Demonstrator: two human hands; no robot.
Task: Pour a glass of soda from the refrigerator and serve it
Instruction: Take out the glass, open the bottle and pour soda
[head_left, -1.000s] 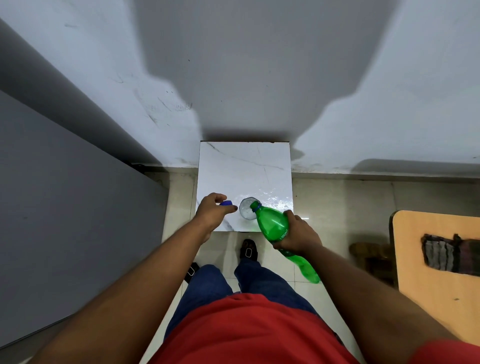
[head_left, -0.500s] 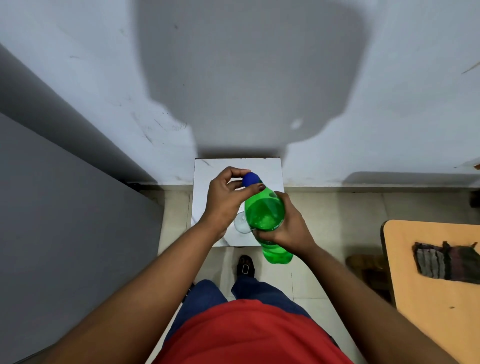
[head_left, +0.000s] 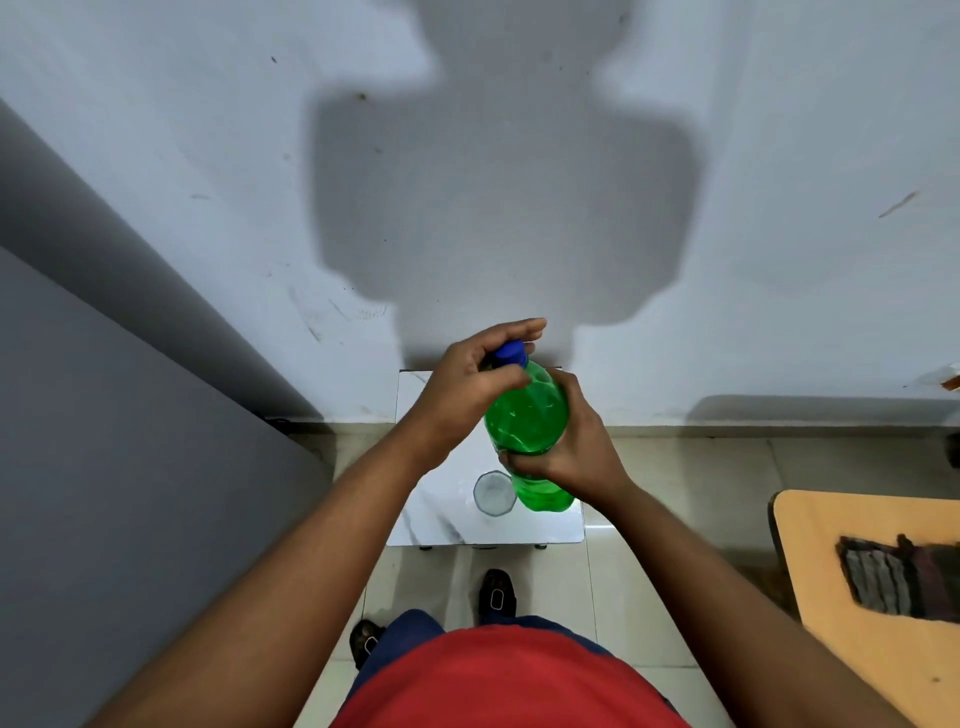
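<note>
A green soda bottle (head_left: 525, 415) is held upright above a small white marble-top table (head_left: 431, 519). My right hand (head_left: 576, 441) grips its body from the right. My left hand (head_left: 467, 384) is wrapped around the blue cap (head_left: 510, 353) at the bottle's top. A clear glass (head_left: 493, 492) stands on the table just left of the bottle's base, with a little clear liquid in it.
A grey refrigerator side (head_left: 104, 467) fills the left. A pale wall (head_left: 519, 182) rises right behind the table. A wooden table (head_left: 857, 597) with a dark cloth (head_left: 898, 577) is at the right. My feet stand on tiled floor (head_left: 649, 519) below the small table.
The bottle was tipped over the glass a second ago; it has been raised upright. My left hand brought the blue cap onto the neck and now closes around it.
</note>
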